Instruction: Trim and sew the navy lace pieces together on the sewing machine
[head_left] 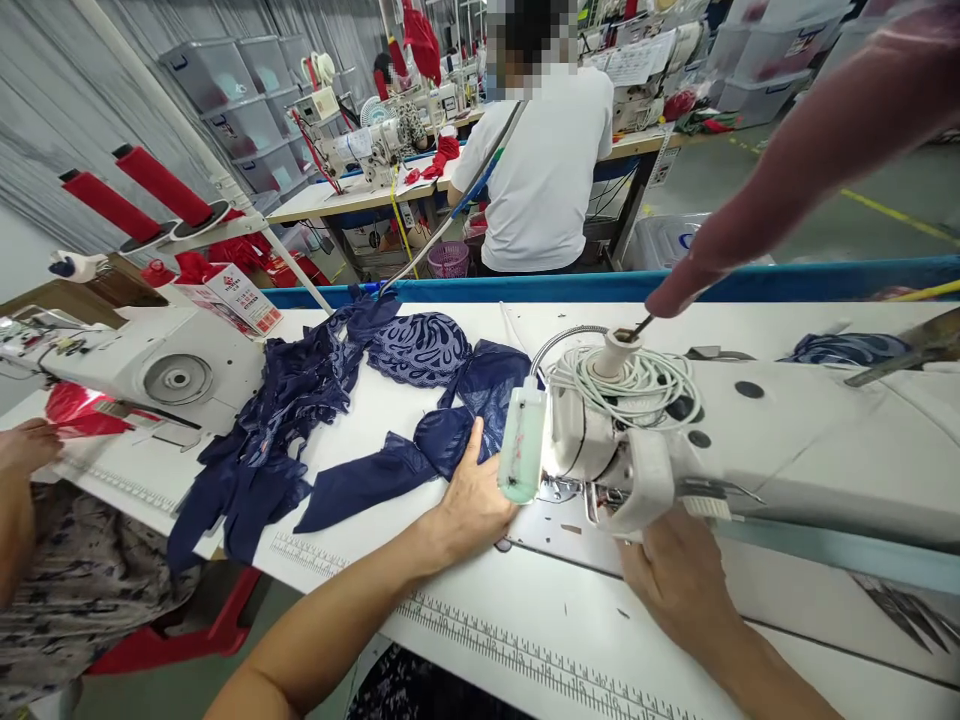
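A navy bra [442, 440] with smooth cups and a wide band lies on the white table, running up to the sewing machine [810, 430]. My left hand [474, 500] is closed on the bra's edge beside the needle area, thumb on the cup; its fingertips are hidden behind the small green-white lamp [521, 445]. On the other side of the needle, my right hand [679, 575] is low at the machine bed, its fingers largely covered by the machine head. A patterned navy lace cup [420, 348] rests behind the bra.
A heap of navy pieces [292, 400] lies left, near a second sewing machine [176, 370]. A co-worker's hand [26, 445] there touches red material [82, 410]. Pale cord [637, 380] coils atop my machine. Scissors-like tools [900, 610] lie right. Another person [544, 170] sits ahead.
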